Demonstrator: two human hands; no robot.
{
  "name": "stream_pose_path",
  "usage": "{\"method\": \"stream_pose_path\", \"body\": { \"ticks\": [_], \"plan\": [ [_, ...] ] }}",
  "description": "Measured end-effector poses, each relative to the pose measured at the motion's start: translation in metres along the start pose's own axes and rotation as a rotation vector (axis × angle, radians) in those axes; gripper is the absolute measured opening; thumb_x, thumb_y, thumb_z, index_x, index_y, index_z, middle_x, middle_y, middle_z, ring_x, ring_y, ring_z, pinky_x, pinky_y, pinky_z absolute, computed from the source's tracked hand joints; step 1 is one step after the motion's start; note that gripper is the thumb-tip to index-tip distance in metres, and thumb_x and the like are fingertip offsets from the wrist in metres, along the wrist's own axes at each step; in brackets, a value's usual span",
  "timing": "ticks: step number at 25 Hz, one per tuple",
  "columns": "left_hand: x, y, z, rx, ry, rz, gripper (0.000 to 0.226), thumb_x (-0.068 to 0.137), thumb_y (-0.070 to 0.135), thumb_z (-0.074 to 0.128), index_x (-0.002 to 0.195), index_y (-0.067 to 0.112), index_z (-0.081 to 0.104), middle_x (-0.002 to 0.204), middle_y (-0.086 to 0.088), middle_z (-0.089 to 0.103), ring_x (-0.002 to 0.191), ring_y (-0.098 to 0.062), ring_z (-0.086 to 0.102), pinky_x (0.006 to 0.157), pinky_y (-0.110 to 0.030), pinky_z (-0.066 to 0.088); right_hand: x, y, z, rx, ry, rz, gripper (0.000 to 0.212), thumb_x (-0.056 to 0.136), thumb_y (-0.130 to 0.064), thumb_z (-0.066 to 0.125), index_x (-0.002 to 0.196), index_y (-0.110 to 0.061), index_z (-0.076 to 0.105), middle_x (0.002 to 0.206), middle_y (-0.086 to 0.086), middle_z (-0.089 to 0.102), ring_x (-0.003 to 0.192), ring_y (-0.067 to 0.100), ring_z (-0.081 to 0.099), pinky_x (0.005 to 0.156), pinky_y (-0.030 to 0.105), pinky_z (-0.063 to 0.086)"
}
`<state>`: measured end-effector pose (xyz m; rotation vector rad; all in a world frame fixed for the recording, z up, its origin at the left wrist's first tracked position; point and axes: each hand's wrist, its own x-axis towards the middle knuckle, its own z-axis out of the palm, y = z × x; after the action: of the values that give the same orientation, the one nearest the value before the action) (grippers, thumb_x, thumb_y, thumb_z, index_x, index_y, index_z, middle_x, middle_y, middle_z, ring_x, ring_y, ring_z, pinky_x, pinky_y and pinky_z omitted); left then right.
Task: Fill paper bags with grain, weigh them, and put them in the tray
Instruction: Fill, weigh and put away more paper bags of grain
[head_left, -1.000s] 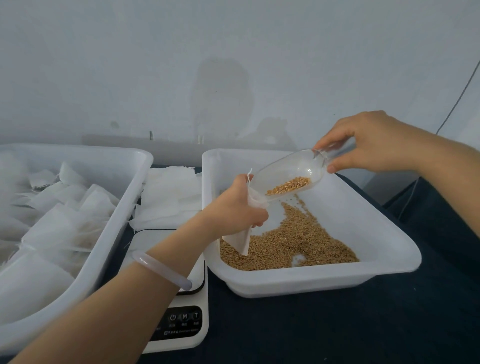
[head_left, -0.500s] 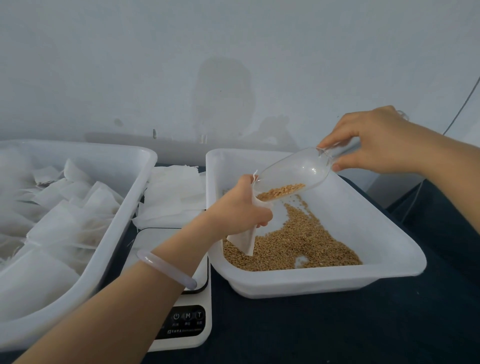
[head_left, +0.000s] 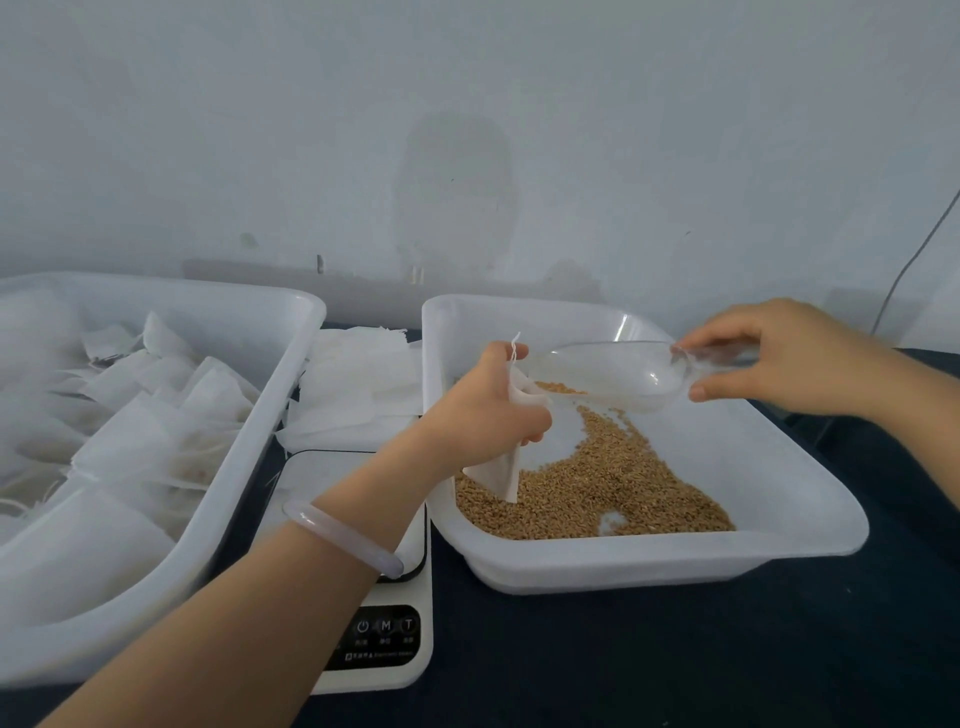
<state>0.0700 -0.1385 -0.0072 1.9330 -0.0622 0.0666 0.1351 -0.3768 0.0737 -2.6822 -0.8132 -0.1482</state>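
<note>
Head view: left hand (head_left: 483, 415) grips the bag (head_left: 506, 475), right hand (head_left: 789, 358) pinches the scoop (head_left: 613, 371); best to tip slowly, lip inside the bag's mouth.

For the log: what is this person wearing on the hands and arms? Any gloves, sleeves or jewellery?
No gloves and no sleeves in view: both forearms are bare. The left hand has a smooth, round, milky-white translucent bangle on its wrist. The right hand shows no ring, watch or band.

Head-worn view, forward and down, near
</note>
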Motion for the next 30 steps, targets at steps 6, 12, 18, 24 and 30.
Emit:
{"method": "stream_pose_path", "body": {
  "ticks": [6,12,18,24,30],
  "plan": [
    [-0.001,-0.003,0.001,-0.042,0.067,0.055,0.044,0.083,0.011,0.060,0.122,0.023,0.044,0.075,0.005,0.061,0.063,-0.001,0.061,0.062,-0.013,0.047,-0.012,0.020,0.033,-0.063,-0.134,0.119,0.036,0.069,-0.029,0.080,0.096,-0.041,0.059,0.093,-0.025,0.057,0.086,-0.007,0.054,0.067,0.010,0.036],
    [-0.006,0.004,-0.002,-0.096,0.036,0.120,0.009,0.087,0.011,0.061,0.089,0.019,0.065,0.078,0.003,0.066,0.069,-0.001,0.064,0.069,-0.012,0.048,0.000,0.001,0.098,-0.204,-0.422,0.161,0.050,0.070,-0.031,0.080,0.113,-0.029,0.056,0.110,-0.010,0.059,0.093,0.009,0.055,0.079,0.023,0.044],
    [-0.017,0.041,-0.030,-0.083,0.077,0.267,0.017,0.094,0.008,0.049,0.089,0.019,0.060,0.078,0.006,0.069,0.075,0.001,0.062,0.071,-0.009,0.047,0.007,-0.063,0.085,0.361,0.127,-0.081,0.050,0.063,-0.067,0.063,0.104,-0.038,0.060,0.084,-0.018,0.067,0.078,-0.006,0.061,0.063,0.014,0.046],
    [-0.039,0.046,-0.060,-0.157,0.186,0.243,0.025,0.098,0.010,0.041,0.084,0.014,0.061,0.094,-0.002,0.062,0.085,-0.009,0.058,0.081,-0.015,0.047,0.016,-0.139,0.089,0.765,-0.054,-0.139,0.063,0.050,-0.051,0.081,0.105,-0.030,0.059,0.088,-0.010,0.071,0.078,0.004,0.067,0.064,0.021,0.052],
    [-0.049,0.010,-0.098,0.157,0.071,0.119,0.043,0.078,0.044,0.070,0.113,0.028,0.052,0.099,0.018,0.058,0.082,0.013,0.056,0.070,-0.006,0.046,0.038,-0.173,0.120,0.649,-0.032,-0.211,0.011,0.077,-0.014,0.070,0.070,-0.019,0.062,0.058,-0.009,0.064,0.051,0.004,0.057,0.046,0.015,0.044]
  ]
}}
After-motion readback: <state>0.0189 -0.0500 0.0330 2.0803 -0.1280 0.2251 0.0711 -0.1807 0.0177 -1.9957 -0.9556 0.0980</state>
